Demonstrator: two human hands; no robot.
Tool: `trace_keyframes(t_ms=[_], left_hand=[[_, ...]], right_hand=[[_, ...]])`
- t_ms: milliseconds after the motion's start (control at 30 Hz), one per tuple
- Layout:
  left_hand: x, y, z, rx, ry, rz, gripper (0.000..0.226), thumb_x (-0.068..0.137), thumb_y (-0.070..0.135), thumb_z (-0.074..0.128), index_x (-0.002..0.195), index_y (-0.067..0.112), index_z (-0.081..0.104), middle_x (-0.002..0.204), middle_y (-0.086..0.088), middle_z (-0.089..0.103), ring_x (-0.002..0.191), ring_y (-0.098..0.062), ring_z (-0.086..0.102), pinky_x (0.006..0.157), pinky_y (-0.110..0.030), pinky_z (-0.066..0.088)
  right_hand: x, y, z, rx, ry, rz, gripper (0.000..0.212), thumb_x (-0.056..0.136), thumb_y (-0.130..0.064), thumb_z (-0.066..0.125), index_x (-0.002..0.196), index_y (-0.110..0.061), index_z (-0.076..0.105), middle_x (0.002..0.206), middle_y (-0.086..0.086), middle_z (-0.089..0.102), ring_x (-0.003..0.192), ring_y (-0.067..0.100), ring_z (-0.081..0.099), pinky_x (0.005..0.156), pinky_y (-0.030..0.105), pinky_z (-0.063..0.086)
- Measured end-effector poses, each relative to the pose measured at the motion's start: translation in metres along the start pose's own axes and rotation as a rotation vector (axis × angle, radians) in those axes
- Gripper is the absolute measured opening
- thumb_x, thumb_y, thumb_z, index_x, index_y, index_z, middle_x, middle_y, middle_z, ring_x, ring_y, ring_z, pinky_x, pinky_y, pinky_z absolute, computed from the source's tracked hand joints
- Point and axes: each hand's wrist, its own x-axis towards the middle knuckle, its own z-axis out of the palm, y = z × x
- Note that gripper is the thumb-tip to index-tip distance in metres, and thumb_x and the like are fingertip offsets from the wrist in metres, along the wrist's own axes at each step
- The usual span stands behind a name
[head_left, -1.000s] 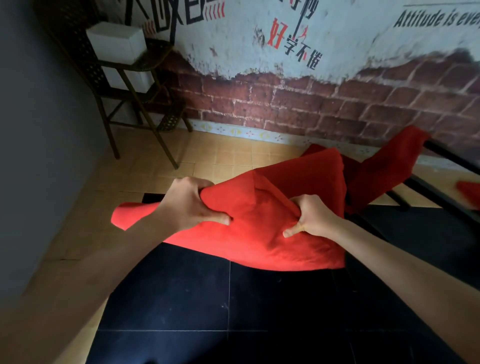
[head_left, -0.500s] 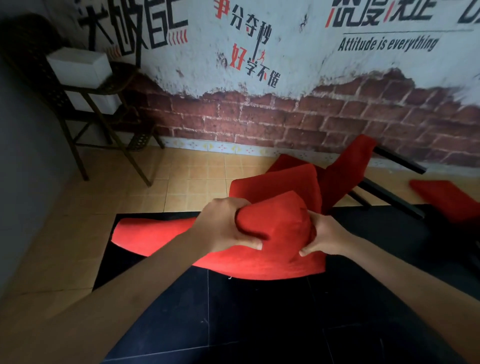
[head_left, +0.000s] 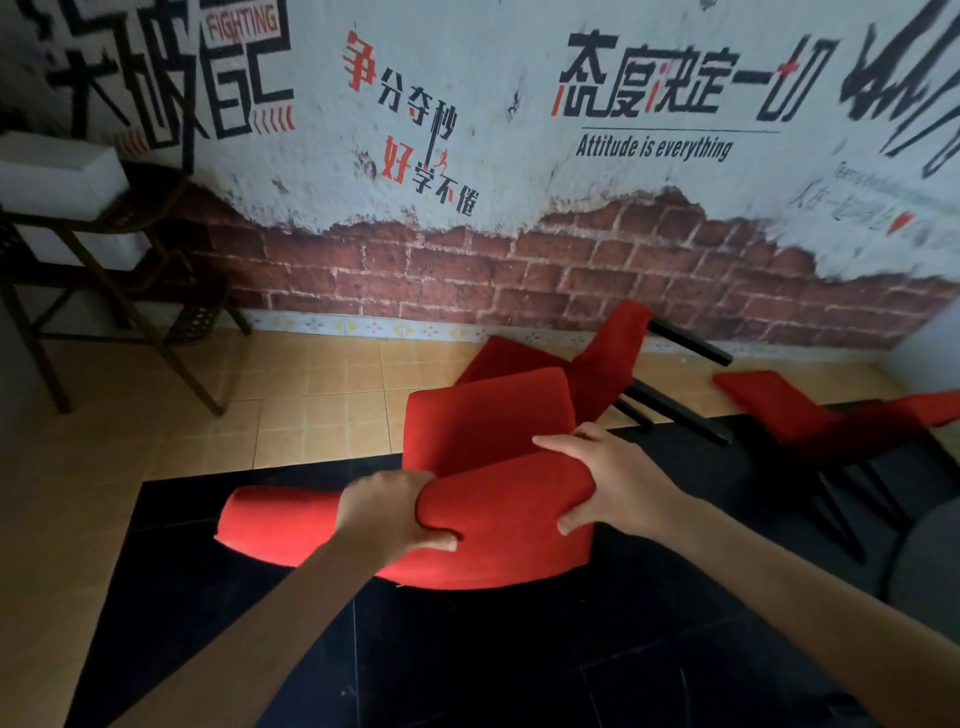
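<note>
Red chair (head_left: 488, 540) is tipped over on the black floor (head_left: 467, 649), a little way out from the brick-look wall (head_left: 467, 270). The left hand (head_left: 387, 514) and right hand (head_left: 608, 478) both grip its padded edge, fingers curled round it. The wall reads "FIGHTING" (head_left: 241, 26) and "Attitude is everything" (head_left: 653, 148). A second red chair (head_left: 779, 410) sits nearer that wall.

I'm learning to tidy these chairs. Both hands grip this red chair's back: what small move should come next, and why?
Probably draw the red chair slightly toward yourself and set it square on the black floor. The left hand and right hand both grip its backrest, and a tipped chair lies close beyond it, leaving little room forward.
</note>
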Motion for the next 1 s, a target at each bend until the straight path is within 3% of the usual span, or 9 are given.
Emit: trace_keyframes(t_ms=[167, 333, 433, 500, 533, 600, 700, 867, 1000], left_hand=[[0.016, 0.055, 0.007, 0.005, 0.033, 0.069, 0.061, 0.057, 0.082, 0.062, 0.095, 0.034, 0.058, 0.089, 0.014, 0.065, 0.089, -0.011, 0.062, 0.064, -0.026, 0.038], [0.028, 0.083, 0.011, -0.020, 0.016, 0.130, 0.061, 0.057, 0.082, 0.062, 0.095, 0.034, 0.056, 0.089, 0.014, 0.065, 0.088, -0.011, 0.062, 0.067, -0.027, 0.044], [0.028, 0.082, 0.008, -0.040, 0.019, 0.177, 0.075, 0.052, 0.084, 0.063, 0.114, 0.041, 0.054, 0.096, 0.018, 0.066, 0.093, -0.009, 0.062, 0.073, -0.028, 0.047], [0.026, 0.065, 0.007, 0.030, 0.022, 0.193, 0.088, 0.048, 0.088, 0.059, 0.124, 0.044, 0.049, 0.105, 0.020, 0.064, 0.098, -0.007, 0.061, 0.079, -0.027, 0.047], [0.025, 0.053, 0.007, 0.067, 0.024, 0.176, 0.087, 0.048, 0.089, 0.056, 0.122, 0.043, 0.051, 0.104, 0.021, 0.064, 0.097, -0.006, 0.060, 0.078, -0.025, 0.045], [0.021, 0.031, 0.006, 0.098, 0.007, 0.100, 0.071, 0.049, 0.092, 0.053, 0.098, 0.041, 0.056, 0.089, 0.022, 0.061, 0.085, -0.002, 0.058, 0.066, -0.020, 0.039], [0.023, 0.029, 0.004, 0.092, -0.054, 0.079, 0.057, 0.052, 0.091, 0.053, 0.071, 0.038, 0.045, 0.071, 0.023, 0.052, 0.071, 0.002, 0.050, 0.056, -0.017, 0.032], [0.035, 0.053, 0.013, 0.091, -0.029, 0.151, 0.062, 0.054, 0.092, 0.048, 0.075, 0.034, 0.051, 0.074, 0.018, 0.057, 0.073, -0.002, 0.055, 0.062, -0.022, 0.042], [0.044, 0.066, 0.017, 0.112, -0.016, 0.191, 0.064, 0.056, 0.093, 0.043, 0.075, 0.033, 0.053, 0.071, 0.017, 0.058, 0.072, -0.005, 0.056, 0.062, -0.024, 0.043]], right_hand=[[-0.019, 0.046, -0.011, 0.024, 0.070, 0.149, 0.084, 0.062, -0.036, 0.087, 0.137, -0.039, 0.049, 0.128, -0.001, 0.049, 0.119, 0.019, 0.050, 0.102, 0.039, 0.043], [-0.037, 0.077, -0.012, 0.086, 0.202, 0.170, 0.078, 0.061, -0.031, 0.089, 0.131, -0.036, 0.056, 0.101, -0.020, 0.045, 0.092, 0.001, 0.051, 0.090, 0.024, 0.045], [-0.040, 0.087, -0.010, 0.087, 0.253, 0.164, 0.078, 0.059, -0.031, 0.089, 0.131, -0.032, 0.058, 0.096, -0.021, 0.048, 0.086, -0.005, 0.051, 0.077, 0.008, 0.039], [-0.041, 0.094, -0.010, 0.075, 0.265, 0.167, 0.078, 0.059, -0.032, 0.089, 0.131, -0.030, 0.058, 0.097, -0.020, 0.047, 0.088, 0.000, 0.050, 0.080, 0.012, 0.037], [-0.042, 0.098, -0.011, 0.067, 0.258, 0.173, 0.078, 0.060, -0.033, 0.089, 0.132, -0.031, 0.058, 0.097, -0.018, 0.047, 0.090, 0.004, 0.051, 0.083, 0.019, 0.040], [-0.044, 0.105, -0.017, 0.032, 0.203, 0.187, 0.079, 0.060, -0.040, 0.087, 0.133, -0.034, 0.055, 0.100, -0.014, 0.048, 0.091, 0.007, 0.052, 0.089, 0.030, 0.044], [-0.041, 0.111, -0.028, -0.094, 0.060, 0.210, 0.088, 0.055, -0.065, 0.077, 0.136, -0.041, 0.049, 0.107, -0.012, 0.045, 0.092, 0.008, 0.052, 0.086, 0.030, 0.045], [-0.046, 0.125, -0.033, -0.281, 0.051, 0.245, 0.065, 0.058, -0.077, 0.067, 0.108, -0.036, 0.065, 0.088, -0.016, 0.046, 0.075, 0.004, 0.050, 0.064, 0.023, 0.034], [-0.056, 0.138, -0.031, -0.277, 0.121, 0.298, 0.062, 0.058, -0.074, 0.070, 0.103, -0.032, 0.067, 0.087, -0.014, 0.048, 0.074, 0.006, 0.052, 0.065, 0.025, 0.038]])
